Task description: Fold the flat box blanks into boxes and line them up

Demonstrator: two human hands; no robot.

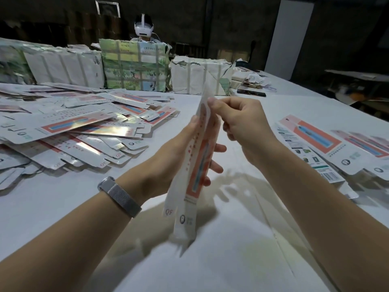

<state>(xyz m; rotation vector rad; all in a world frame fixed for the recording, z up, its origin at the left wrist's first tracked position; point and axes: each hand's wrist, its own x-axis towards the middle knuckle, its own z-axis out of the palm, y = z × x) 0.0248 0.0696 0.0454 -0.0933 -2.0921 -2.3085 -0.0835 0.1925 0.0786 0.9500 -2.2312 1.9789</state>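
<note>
I am partway through shaping one toothbrush box blank [196,163] into a sleeve: it stands nearly upright between my palms, its lower end hanging just above the white table [231,260] and blurred, so I cannot tell how the bottom flaps sit. My left hand [179,157] lies along the blank's left side, fingers fairly straight and reaching round behind it so that their tips show past its right edge; it cradles more than it squeezes. My right hand [242,125] is curled at the top, thumb and forefinger pinching the blank's upper edge near its tip.

I judge the body is being popped open or creased along its long folds. The next move calls for squaring the sleeve, then tucking the end flaps, with my left hand steadying the middle while the right works the top.

Left of my grip sprawls the pile of flat blanks [80,127] waiting to be folded. Right of it, well apart, lies the row of finished boxes [336,148] side by side, where this one belongs once closed.
</note>
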